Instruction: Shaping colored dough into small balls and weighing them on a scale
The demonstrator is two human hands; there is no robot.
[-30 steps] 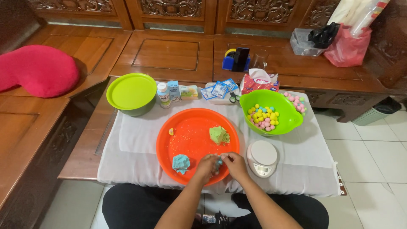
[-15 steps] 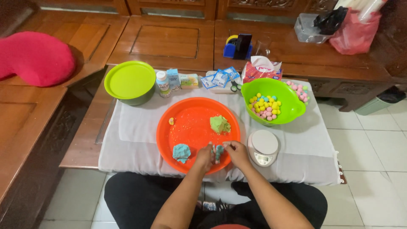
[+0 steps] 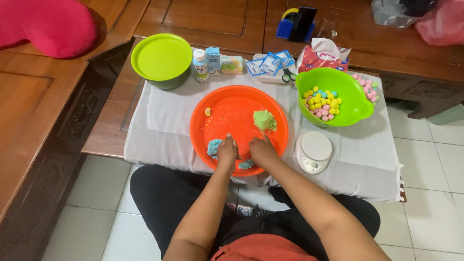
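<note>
white cloth (image 3: 164,121), orange tray (image 3: 227,113): both hands (image 3: 245,152) pinching blue dough (image 3: 214,146).

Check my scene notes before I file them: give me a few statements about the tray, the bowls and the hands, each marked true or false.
1. Both hands, the left hand and the right hand, rest at the near edge of the orange tray. True.
2. The lump of green dough lies in the green bowl. False: it lies on the orange tray.
3. The green bowl holds small yellow, pink and blue balls. True.
4. The kitchen scale stands left of the tray. False: it stands to the tray's right, on the white cloth.
5. The blue dough lies beside the left hand. True.
6. The lidded container has a red lid. False: its lid is lime green.
</note>
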